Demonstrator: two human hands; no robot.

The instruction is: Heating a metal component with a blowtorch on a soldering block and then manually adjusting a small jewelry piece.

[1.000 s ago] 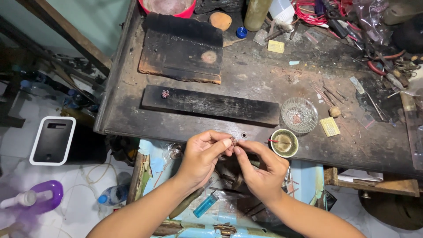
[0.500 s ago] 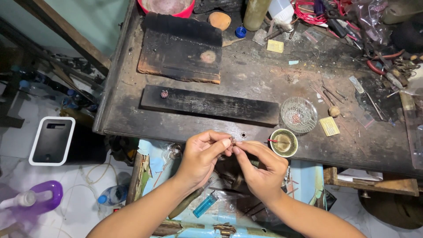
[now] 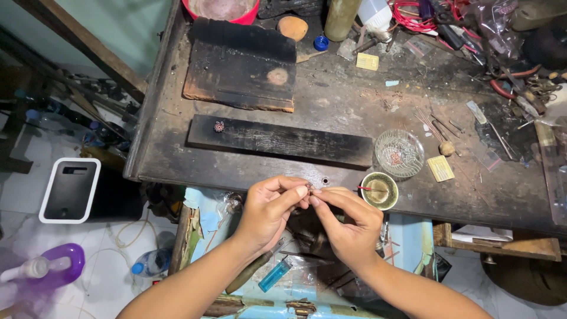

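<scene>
Two hands, left hand, right hand, pinching tiny dark reddish piece

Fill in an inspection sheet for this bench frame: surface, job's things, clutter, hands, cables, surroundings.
Surface: dark, worn, stained workbench.
Job's things: tiny piece pinched between both hands; too small to identify.
Clutter: long black block with small beaded piece; charred board; glass dish; small bowl; red bowl; tools at right.
Hands: left hand and right hand meet fingertip to fingertip at bench edge.
Cables: red wire coil.
Surroundings: blue lighter in tray below; white-framed device, plastic bottle on floor.
</scene>
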